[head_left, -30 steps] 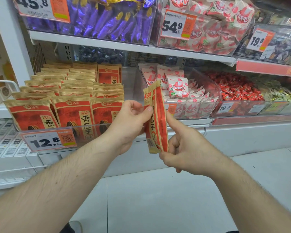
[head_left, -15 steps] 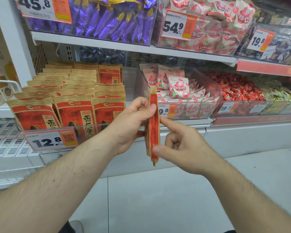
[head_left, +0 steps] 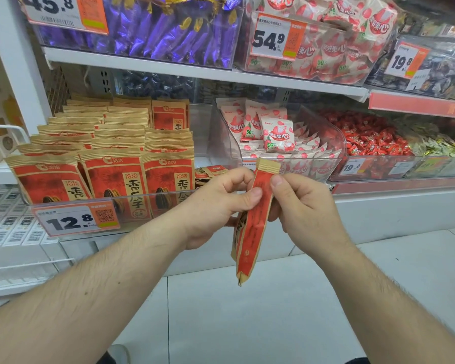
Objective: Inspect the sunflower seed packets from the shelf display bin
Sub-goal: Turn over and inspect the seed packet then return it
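Note:
A red and tan sunflower seed packet (head_left: 252,227) hangs edge-on in front of the shelf, its tan top seal up. My left hand (head_left: 218,206) pinches its upper part from the left with thumb and fingers. My right hand (head_left: 300,206) pinches the same upper part from the right, thumb near the top seal. A second packet seems to sit behind the first on its left side, mostly hidden. Several rows of matching packets (head_left: 111,177) stand upright in the clear display bin (head_left: 132,198) at the left, behind a 12.8 price tag (head_left: 75,220).
To the right of the bin, clear bins hold white and pink snack packs (head_left: 279,137) and red wrapped candies (head_left: 373,140). The upper shelf carries purple-wrapped sweets (head_left: 168,30) and more pink packs (head_left: 326,48). White tiled floor (head_left: 247,324) lies below the shelf base.
The packet has dropped slightly and tilted, top leaning right. My right hand moved up from the packet's lower edge to pinch its upper part beside my left hand.

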Demonstrator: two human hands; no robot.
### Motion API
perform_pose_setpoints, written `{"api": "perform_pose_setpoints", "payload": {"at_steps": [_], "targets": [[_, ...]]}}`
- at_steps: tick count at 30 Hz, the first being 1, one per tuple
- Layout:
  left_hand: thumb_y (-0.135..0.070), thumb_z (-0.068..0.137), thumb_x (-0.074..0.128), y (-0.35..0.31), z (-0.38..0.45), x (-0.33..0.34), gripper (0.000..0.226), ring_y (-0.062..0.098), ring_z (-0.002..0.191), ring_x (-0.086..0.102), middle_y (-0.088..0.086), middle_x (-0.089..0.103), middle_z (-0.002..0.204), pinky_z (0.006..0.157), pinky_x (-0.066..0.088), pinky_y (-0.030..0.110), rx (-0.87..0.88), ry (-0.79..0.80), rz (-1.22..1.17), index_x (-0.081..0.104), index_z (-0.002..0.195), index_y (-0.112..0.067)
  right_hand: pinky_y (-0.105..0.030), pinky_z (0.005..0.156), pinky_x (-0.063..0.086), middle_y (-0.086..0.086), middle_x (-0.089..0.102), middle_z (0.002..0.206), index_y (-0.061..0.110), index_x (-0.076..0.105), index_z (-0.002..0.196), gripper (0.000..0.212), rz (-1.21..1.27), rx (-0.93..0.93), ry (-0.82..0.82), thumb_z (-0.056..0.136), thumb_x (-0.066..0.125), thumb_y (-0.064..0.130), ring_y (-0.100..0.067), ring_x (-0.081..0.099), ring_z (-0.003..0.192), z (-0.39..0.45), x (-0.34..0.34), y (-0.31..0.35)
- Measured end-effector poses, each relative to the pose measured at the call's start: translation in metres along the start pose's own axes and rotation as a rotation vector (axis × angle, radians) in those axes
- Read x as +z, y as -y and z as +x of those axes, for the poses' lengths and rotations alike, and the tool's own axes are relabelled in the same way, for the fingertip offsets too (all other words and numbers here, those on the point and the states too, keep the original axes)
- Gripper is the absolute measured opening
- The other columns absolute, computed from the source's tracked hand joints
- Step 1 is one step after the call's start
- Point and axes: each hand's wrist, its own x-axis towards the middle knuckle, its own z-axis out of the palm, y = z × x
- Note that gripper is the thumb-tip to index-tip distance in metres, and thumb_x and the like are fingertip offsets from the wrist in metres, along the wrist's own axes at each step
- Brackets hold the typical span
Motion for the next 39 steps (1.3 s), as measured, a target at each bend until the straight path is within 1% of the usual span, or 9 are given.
{"api": "perform_pose_setpoints", "payload": {"at_steps": [2, 8, 16, 22, 27, 30, 33, 36, 39], "targets": [[-0.021, 0.095, 0.056, 0.0, 0.0, 0.0, 0.014, 0.034, 0.093, 0.066, 0.001, 0.065, 0.087, 0.078, 0.048, 0.038, -0.021, 0.004, -0.028, 0.054, 0.1, -0.009, -0.012, 0.047, 0.037, 0.005, 0.059, 0.053, 0.01, 0.063, 0.069, 0.037, 0.024, 0.02, 0.005, 0.102, 0.05, 0.02, -0.004, 0.052, 0.043, 0.0, -0.001, 0.003], [-0.032, 0.082, 0.059, 0.0, -0.001, 0.001, 0.024, 0.025, 0.092, 0.064, 0.011, 0.063, 0.091, 0.069, 0.047, 0.035, -0.052, 0.039, -0.102, 0.054, 0.099, -0.014, -0.02, 0.045, 0.04, -0.009, 0.062, 0.057, 0.012, 0.065, 0.071, 0.036, 0.066, 0.071, 0.039, 0.102, 0.049, 0.016, -0.01, 0.048, 0.043, 0.001, -0.002, 0.005], [-0.032, 0.08, 0.059, 0.001, 0.002, -0.003, 0.029, 0.028, 0.088, 0.061, 0.002, 0.064, 0.075, 0.065, 0.047, 0.033, -0.036, -0.014, -0.144, 0.053, 0.1, -0.012, -0.022, 0.051, 0.047, -0.002, 0.067, 0.06, 0.018, 0.07, 0.078, 0.026, 0.108, 0.103, 0.127, 0.096, 0.057, 0.005, -0.014, 0.055, 0.047, 0.002, -0.003, 0.005], [-0.03, 0.081, 0.057, -0.002, 0.001, -0.003, 0.016, 0.011, 0.058, 0.061, -0.005, 0.063, 0.063, 0.056, 0.046, 0.028, -0.025, -0.038, -0.148, 0.049, 0.084, -0.016, -0.021, 0.057, 0.05, -0.002, 0.068, 0.068, 0.019, 0.071, 0.089, 0.011, 0.184, 0.103, 0.184, 0.083, 0.069, 0.009, -0.011, 0.06, 0.057, 0.003, -0.003, 0.0], [-0.032, 0.078, 0.06, 0.0, 0.002, -0.005, 0.019, 0.031, 0.079, 0.064, 0.003, 0.065, 0.072, 0.066, 0.049, 0.036, -0.011, -0.041, -0.139, 0.051, 0.084, -0.016, -0.026, 0.064, 0.053, -0.001, 0.069, 0.074, 0.018, 0.071, 0.094, 0.021, 0.218, 0.108, 0.22, 0.073, 0.066, 0.016, -0.025, 0.066, 0.068, 0.005, -0.005, -0.005], [-0.029, 0.083, 0.058, -0.001, 0.002, -0.004, 0.015, 0.019, 0.068, 0.064, -0.003, 0.064, 0.067, 0.064, 0.048, 0.033, -0.004, -0.055, -0.135, 0.05, 0.082, -0.017, -0.023, 0.064, 0.052, -0.001, 0.069, 0.079, 0.022, 0.071, 0.095, 0.026, 0.205, 0.111, 0.22, 0.07, 0.069, 0.016, -0.018, 0.064, 0.067, 0.004, -0.006, -0.005], [-0.028, 0.084, 0.056, -0.004, 0.002, -0.005, 0.012, 0.012, 0.062, 0.062, -0.004, 0.063, 0.066, 0.061, 0.048, 0.031, 0.015, -0.083, -0.167, 0.051, 0.083, -0.018, -0.032, 0.077, 0.058, -0.001, 0.067, 0.105, 0.034, 0.067, 0.111, 0.051, 0.081, 0.136, 0.294, 0.062, 0.077, 0.023, -0.014, 0.067, 0.08, 0.003, -0.009, -0.007], [-0.032, 0.079, 0.059, -0.008, 0.003, -0.008, 0.025, 0.026, 0.078, 0.061, 0.014, 0.059, 0.083, 0.069, 0.047, 0.039, 0.035, -0.129, -0.214, 0.054, 0.096, -0.014, -0.041, 0.084, 0.06, 0.004, 0.058, 0.124, 0.053, 0.051, 0.13, 0.084, -0.013, 0.172, 0.407, 0.055, 0.083, 0.033, -0.014, 0.068, 0.101, 0.0, -0.009, -0.008], [-0.031, 0.08, 0.058, -0.01, 0.004, -0.011, 0.036, 0.025, 0.075, 0.059, 0.016, 0.056, 0.09, 0.069, 0.048, 0.039, 0.045, -0.132, -0.251, 0.05, 0.111, -0.016, -0.037, 0.08, 0.06, 0.001, 0.058, 0.127, 0.057, 0.041, 0.138, 0.096, 0.059, 0.186, 0.501, 0.063, 0.082, 0.014, -0.017, 0.07, 0.1, -0.001, -0.007, -0.008]]}}
